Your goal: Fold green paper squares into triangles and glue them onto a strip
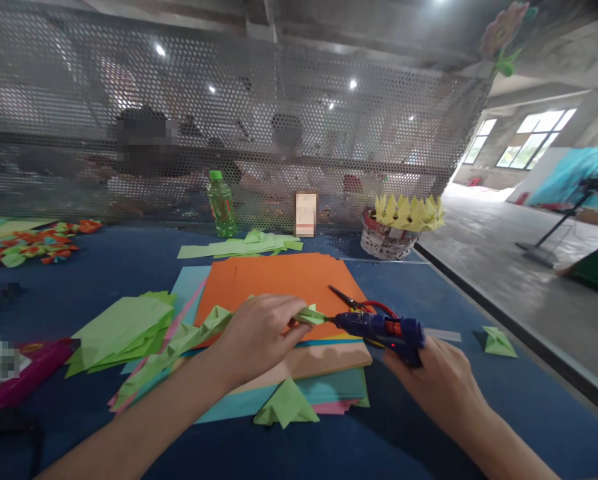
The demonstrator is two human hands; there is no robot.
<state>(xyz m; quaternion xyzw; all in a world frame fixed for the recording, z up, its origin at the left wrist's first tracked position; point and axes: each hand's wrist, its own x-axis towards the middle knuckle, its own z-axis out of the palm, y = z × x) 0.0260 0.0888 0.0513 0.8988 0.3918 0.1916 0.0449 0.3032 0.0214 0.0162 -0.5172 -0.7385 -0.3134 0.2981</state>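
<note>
My left hand (266, 330) pinches the end of a light green folded-paper strip (219, 319), a row of joined folds trailing down to the left. Wrapped in my right hand (441, 373) is a dark blue hot glue gun (379, 328) with a small red light on it. Its nozzle meets the tip of the pinched green paper; whether it touches, I cannot tell. Below my hands lies a loose green folded-paper piece (286, 405). Red-handled scissors (349, 298) lie partly behind the glue gun, on orange paper sheets (279, 273).
Cut green paper (123, 327) is piled at the left. At the back stand a green bottle (221, 203) and a basket (389, 241) holding yellow folded paper, before a perforated metal screen (329, 133). Another green fold (499, 341) lies near the table's right edge.
</note>
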